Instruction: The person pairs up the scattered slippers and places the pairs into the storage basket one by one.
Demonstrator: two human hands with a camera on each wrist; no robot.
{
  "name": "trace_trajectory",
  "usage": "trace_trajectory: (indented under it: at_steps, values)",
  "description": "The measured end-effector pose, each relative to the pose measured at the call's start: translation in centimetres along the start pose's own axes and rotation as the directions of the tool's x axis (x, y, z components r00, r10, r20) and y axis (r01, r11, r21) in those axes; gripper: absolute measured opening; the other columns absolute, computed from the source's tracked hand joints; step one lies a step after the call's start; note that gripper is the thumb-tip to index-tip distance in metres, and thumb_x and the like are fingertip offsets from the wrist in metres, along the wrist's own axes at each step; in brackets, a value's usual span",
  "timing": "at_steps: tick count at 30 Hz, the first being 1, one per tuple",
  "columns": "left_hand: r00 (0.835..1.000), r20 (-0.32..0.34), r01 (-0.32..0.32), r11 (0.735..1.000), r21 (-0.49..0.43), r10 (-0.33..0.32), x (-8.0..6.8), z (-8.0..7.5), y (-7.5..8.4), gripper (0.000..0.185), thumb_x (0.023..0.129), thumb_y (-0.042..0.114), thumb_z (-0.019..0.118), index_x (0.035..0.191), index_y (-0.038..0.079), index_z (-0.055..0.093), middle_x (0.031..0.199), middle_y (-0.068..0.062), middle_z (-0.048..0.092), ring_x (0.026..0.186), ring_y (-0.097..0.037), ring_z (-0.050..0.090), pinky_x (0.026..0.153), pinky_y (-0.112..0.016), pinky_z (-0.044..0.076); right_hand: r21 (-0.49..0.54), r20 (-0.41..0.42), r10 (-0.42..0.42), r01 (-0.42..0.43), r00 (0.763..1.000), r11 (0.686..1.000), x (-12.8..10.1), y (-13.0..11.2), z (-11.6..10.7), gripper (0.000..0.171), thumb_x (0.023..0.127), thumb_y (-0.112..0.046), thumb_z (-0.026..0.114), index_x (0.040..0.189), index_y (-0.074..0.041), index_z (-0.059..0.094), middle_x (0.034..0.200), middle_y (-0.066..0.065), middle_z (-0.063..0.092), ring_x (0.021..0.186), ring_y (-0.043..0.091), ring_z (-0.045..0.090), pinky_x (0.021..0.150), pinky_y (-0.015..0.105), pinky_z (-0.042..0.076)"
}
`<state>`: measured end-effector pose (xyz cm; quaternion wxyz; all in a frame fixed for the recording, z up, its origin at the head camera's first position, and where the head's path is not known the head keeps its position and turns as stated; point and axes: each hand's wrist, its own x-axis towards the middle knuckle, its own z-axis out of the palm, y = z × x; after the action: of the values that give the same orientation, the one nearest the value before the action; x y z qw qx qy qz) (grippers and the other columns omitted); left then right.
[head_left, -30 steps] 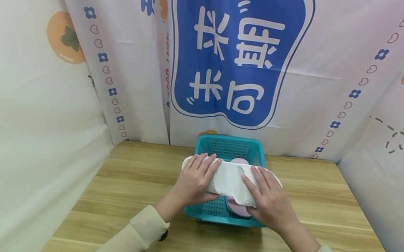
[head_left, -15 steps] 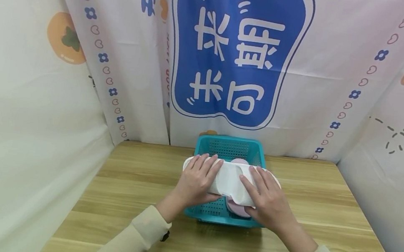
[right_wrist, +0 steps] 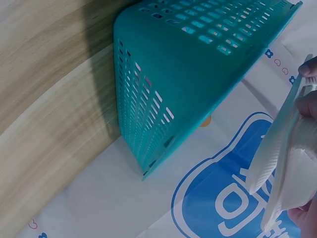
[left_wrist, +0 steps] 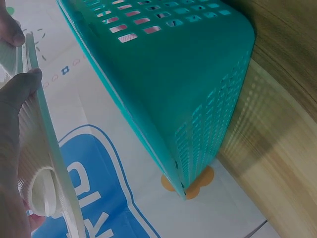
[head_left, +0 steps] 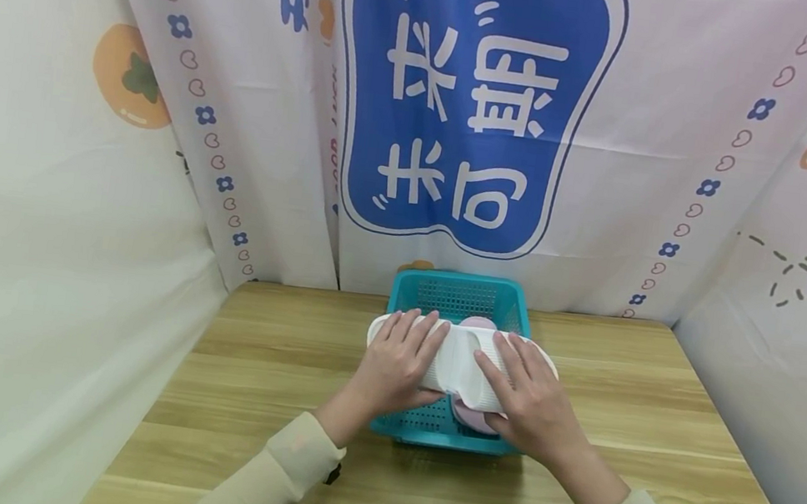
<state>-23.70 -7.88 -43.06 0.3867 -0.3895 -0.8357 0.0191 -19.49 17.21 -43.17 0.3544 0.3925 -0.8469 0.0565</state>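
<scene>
Both hands hold what looks like a pair of white slippers [head_left: 461, 360] crosswise above a teal basket [head_left: 426, 437]. Ribbed surfaces show at either end, a smooth band in the middle. My left hand [head_left: 392, 366] grips the left end, fingers over the top and thumb below. At the right end my right hand [head_left: 540, 401] holds on in the same way. In the right wrist view two white layers lie close together, the near slipper [right_wrist: 265, 163] ribbed along its face. Pink items [head_left: 477, 419] lie inside the basket, mostly hidden behind the slippers.
The basket, with perforated walls, stands on a wood-grain table [head_left: 264, 403] near its back edge. A printed cloth [head_left: 474, 109] hangs right behind it. White cloth walls [head_left: 52, 284] close in the left and right sides.
My hands have come slightly closer together, and the smooth middle of the white slippers now looks narrower and more bent. The basket has stayed in place.
</scene>
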Motion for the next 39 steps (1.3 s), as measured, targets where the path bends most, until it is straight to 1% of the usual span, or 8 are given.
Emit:
trace_trajectory:
  at_steps: [5, 10, 20, 25, 33, 39]
  values:
    - [1.000, 0.012, 0.009, 1.000, -0.012, -0.009, 0.04, 0.09, 0.10, 0.100, 0.066, 0.069, 0.074, 0.138, 0.004, 0.049, 0.135, -0.019, 0.054, 0.119, -0.038, 0.053, 0.099, -0.055, 0.043, -0.007, 0.010, 0.002, -0.002, 1.000, 1.000, -0.01, 0.03, 0.06, 0.086, 0.065, -0.033, 0.088, 0.137, -0.005, 0.052, 0.139, 0.028, 0.047, 0.125, 0.045, 0.044, 0.103, 0.058, 0.038]
    - [1.000, 0.002, 0.009, 1.000, -0.010, -0.009, 0.08, 0.10, 0.13, 0.101, 0.064, 0.069, 0.074, 0.137, 0.004, 0.050, 0.135, -0.018, 0.054, 0.119, -0.038, 0.053, 0.096, -0.057, 0.045, -0.009, 0.019, 0.003, -0.003, 1.000, 1.000, -0.10, 0.04, 0.07, 0.086, 0.065, -0.034, 0.088, 0.138, -0.005, 0.052, 0.139, 0.027, 0.047, 0.125, 0.045, 0.044, 0.103, 0.058, 0.037]
    - [1.000, -0.001, 0.007, 1.000, -0.007, -0.007, 0.13, 0.00, 0.19, 0.101, 0.065, 0.070, 0.073, 0.138, 0.004, 0.050, 0.135, -0.018, 0.054, 0.119, -0.037, 0.052, 0.097, -0.056, 0.045, -0.005, 0.003, -0.003, 0.003, 1.000, 1.000, -0.01, -0.01, 0.04, 0.087, 0.064, -0.035, 0.089, 0.138, -0.005, 0.052, 0.139, 0.027, 0.047, 0.125, 0.045, 0.044, 0.102, 0.058, 0.038]
    - [1.000, -0.007, 0.001, 1.000, -0.006, -0.001, 0.14, 0.07, 0.23, 0.100, 0.065, 0.071, 0.072, 0.137, 0.004, 0.051, 0.135, -0.018, 0.054, 0.119, -0.037, 0.052, 0.096, -0.056, 0.045, -0.004, -0.004, -0.008, 0.008, 1.000, 1.000, 0.17, -0.10, 0.06, 0.087, 0.064, -0.035, 0.089, 0.137, -0.005, 0.052, 0.139, 0.027, 0.047, 0.124, 0.045, 0.045, 0.102, 0.058, 0.039]
    - [1.000, -0.019, -0.009, 1.000, 0.004, 0.009, 0.26, -0.03, 0.22, 0.100, 0.065, 0.071, 0.072, 0.136, 0.004, 0.052, 0.134, -0.018, 0.055, 0.118, -0.037, 0.054, 0.095, -0.055, 0.046, 0.000, 0.019, 0.006, -0.006, 1.000, 1.000, 0.16, -0.23, 0.06, 0.088, 0.065, -0.036, 0.089, 0.138, -0.005, 0.051, 0.141, 0.027, 0.046, 0.126, 0.045, 0.044, 0.103, 0.058, 0.037]
    - [0.999, -0.028, -0.019, 1.000, 0.008, 0.020, 0.42, 0.06, 0.36, 0.099, 0.063, 0.071, 0.073, 0.134, 0.005, 0.054, 0.133, -0.017, 0.056, 0.116, -0.036, 0.055, 0.094, -0.054, 0.048, 0.008, 0.013, -0.008, 0.008, 1.000, 1.000, 0.38, -0.41, 0.26, 0.087, 0.066, -0.038, 0.088, 0.138, -0.006, 0.051, 0.140, 0.026, 0.046, 0.126, 0.044, 0.044, 0.103, 0.058, 0.037]
